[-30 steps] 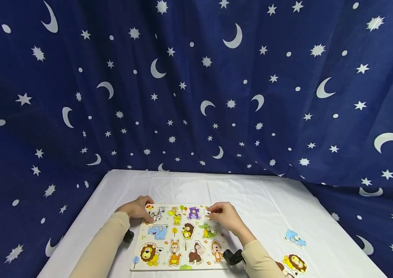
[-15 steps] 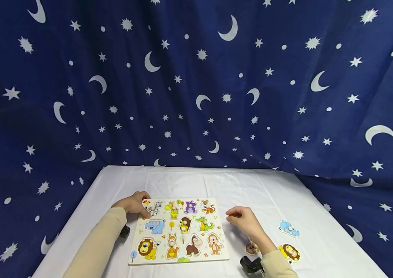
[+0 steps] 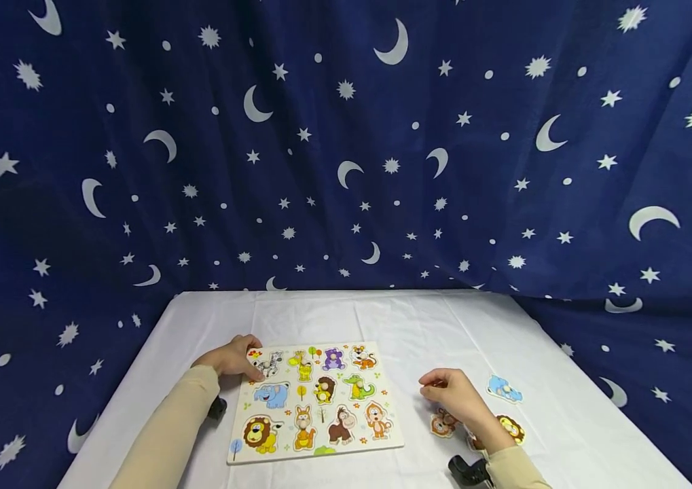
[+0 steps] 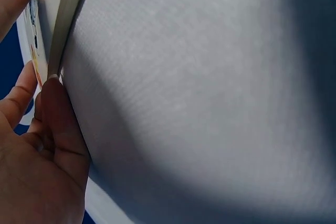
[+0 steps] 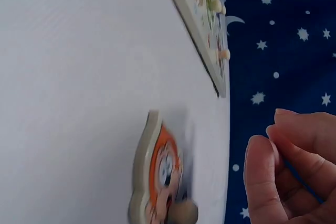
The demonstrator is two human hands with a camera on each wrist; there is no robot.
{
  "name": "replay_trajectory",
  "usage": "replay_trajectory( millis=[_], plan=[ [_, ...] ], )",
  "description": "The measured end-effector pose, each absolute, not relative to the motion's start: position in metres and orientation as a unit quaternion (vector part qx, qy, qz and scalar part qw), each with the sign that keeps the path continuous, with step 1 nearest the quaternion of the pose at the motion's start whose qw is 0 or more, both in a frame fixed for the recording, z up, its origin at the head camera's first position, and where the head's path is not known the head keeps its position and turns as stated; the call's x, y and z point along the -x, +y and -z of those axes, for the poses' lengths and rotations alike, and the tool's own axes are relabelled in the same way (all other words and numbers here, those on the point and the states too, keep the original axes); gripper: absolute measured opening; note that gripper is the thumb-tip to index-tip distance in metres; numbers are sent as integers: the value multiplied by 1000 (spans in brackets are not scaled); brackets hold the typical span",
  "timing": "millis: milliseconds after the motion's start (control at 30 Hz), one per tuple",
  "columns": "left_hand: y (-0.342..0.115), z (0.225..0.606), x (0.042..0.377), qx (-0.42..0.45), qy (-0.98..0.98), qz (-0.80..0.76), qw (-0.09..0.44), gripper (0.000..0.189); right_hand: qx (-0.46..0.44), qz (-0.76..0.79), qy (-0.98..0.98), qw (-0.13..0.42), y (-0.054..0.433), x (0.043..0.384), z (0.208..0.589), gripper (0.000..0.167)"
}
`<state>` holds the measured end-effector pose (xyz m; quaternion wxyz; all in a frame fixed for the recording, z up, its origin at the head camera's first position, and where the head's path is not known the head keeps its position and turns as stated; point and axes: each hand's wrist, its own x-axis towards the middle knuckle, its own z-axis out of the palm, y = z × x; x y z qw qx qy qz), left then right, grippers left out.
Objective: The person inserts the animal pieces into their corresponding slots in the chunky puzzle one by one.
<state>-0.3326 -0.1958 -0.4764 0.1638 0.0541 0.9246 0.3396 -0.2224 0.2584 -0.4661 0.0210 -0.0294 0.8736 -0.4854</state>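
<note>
Four slots look unfilled now the tiger piece sits in the puzzle board; my right hand, loosely curled and empty, has drawn back near the monkey piece while my left hand pinches the board's edge.

Your right wrist hides most of a brown piece and part of the lion piece; your left hand covers some of the animal board's left edge. A blurred orange animal piece is cropped by the right wrist view's lower edge; the left wrist view's white cloth is blurred.
</note>
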Motion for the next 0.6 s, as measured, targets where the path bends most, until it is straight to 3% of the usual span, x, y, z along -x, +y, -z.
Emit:
replay_trajectory(
  millis=[333,600],
  plan=[
    [-194,477,331,-56,921,-349,162,68,55,466,882,46,284,210,472,20],
    [-197,483,333,-53,921,-351,159,68,37,464,885,30,306,211,472,23]
  ],
)
